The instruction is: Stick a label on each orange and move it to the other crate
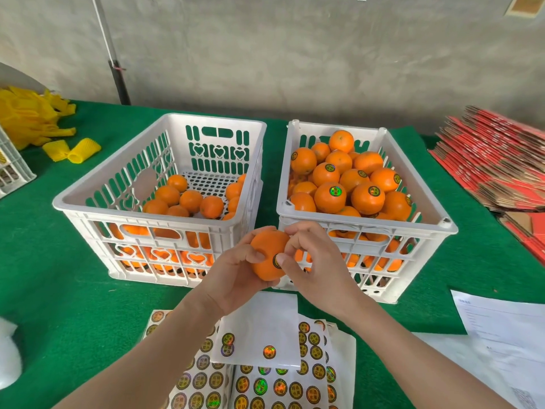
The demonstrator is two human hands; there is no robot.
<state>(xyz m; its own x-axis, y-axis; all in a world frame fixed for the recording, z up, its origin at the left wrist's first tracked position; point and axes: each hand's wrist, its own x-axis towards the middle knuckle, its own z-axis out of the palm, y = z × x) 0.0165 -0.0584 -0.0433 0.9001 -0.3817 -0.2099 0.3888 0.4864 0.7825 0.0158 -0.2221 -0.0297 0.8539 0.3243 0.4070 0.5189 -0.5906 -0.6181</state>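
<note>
My left hand (236, 278) grips an orange (267, 252) in front of the gap between the two white crates. My right hand (312, 261) touches the orange from the right, thumb tip pressing a round label (276, 261) onto its skin. The left crate (97, 196) holds several unlabelled oranges (191, 199) on its floor. The right crate (442, 222) is heaped with several oranges (330, 196) that carry round labels. Sheets of round stickers (265, 385) lie on the green cloth below my forearms.
Yellow foam fruit nets (32, 119) are piled at the far left beside another white crate's corner (11, 169). Flat red cartons (498, 160) are stacked at the right. A printed paper (501, 320) lies at the near right. A grey wall stands behind the table.
</note>
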